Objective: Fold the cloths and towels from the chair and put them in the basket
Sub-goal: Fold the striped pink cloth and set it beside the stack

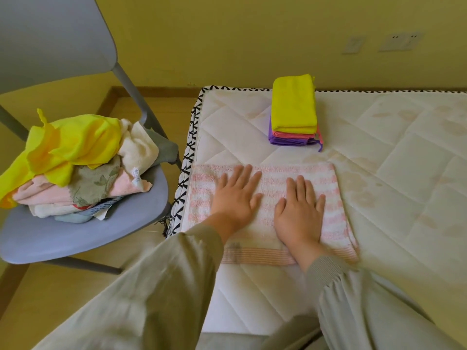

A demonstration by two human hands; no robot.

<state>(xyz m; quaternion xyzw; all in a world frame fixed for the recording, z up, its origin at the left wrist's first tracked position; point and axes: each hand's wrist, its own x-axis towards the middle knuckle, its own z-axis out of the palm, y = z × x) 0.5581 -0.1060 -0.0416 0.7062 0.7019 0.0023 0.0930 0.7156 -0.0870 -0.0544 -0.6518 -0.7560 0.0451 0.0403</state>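
Both hands, left hand and right hand, press flat with straight fingers on the pink striped towel at centre frame. Uneven smoothing could skew its edges, spoiling the next fold.

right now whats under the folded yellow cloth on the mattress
A folded pink cloth, then purple cloth at the bottom, resting on the mattress. Only their edges show; the yellow cloth covers the rest.

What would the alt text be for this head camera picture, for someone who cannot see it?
A person's left hand and right hand press flat on a pink-and-white striped towel spread on a quilted mattress. Behind it sits a stack of folded cloths, yellow on top; to the left, a grey chair holds a heap of unfolded cloths.
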